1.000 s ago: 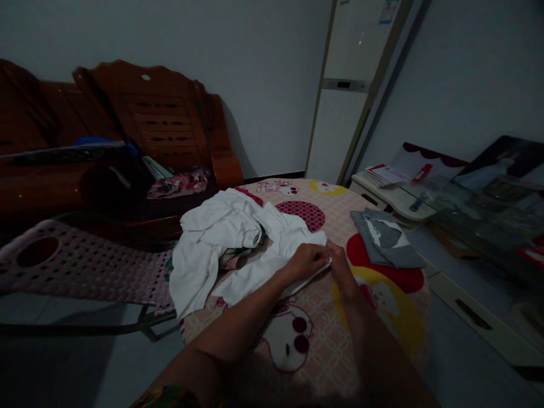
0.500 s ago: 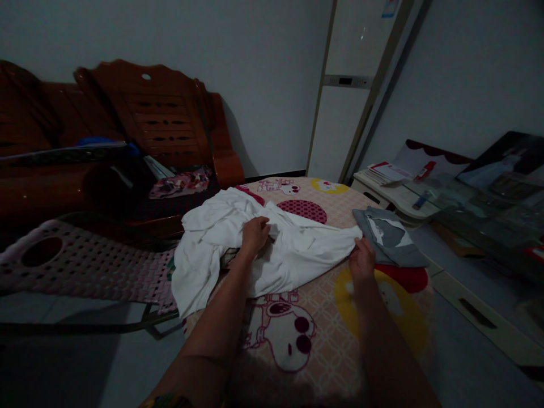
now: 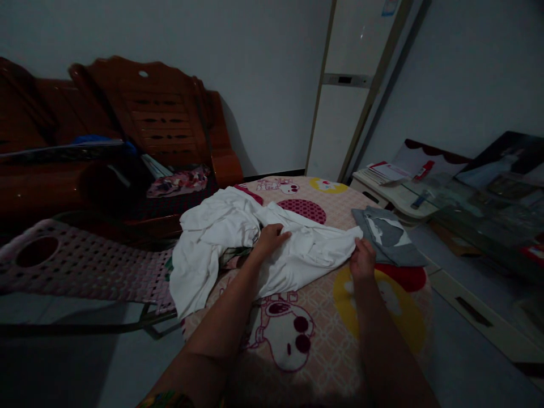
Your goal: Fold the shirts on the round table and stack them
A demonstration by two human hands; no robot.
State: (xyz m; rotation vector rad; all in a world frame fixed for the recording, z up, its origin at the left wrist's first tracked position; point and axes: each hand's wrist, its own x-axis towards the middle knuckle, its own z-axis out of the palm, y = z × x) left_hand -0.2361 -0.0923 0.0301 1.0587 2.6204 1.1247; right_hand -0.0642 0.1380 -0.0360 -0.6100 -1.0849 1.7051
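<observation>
A long white garment [image 3: 297, 260] lies across the round table, its left part bunched and hanging over the edge. My left hand [image 3: 270, 241] is closed on the cloth near the garment's middle, thumb and fingers partly out of sight in the folds. At the narrow right end, my right hand [image 3: 362, 256] pinches the garment between thumb and fingers. Just beyond that hand sits a folded grey garment [image 3: 369, 226] with a white print. Under the white cloth, some patterned fabric [image 3: 233, 258] peeks out on the left.
A patterned cloth [image 3: 323, 317] covers the table. On the left stand a woven pink chair [image 3: 106, 266] and a wooden sofa [image 3: 157, 113] with clothes on its seat. Cabinets with a glass top [image 3: 467, 209] are at the right, and a tall white appliance [image 3: 340, 124] stands behind.
My left hand has moved right along the white garment, nearer to my right hand. The cloth between them looks more wrinkled. My right hand keeps its pinch at the end.
</observation>
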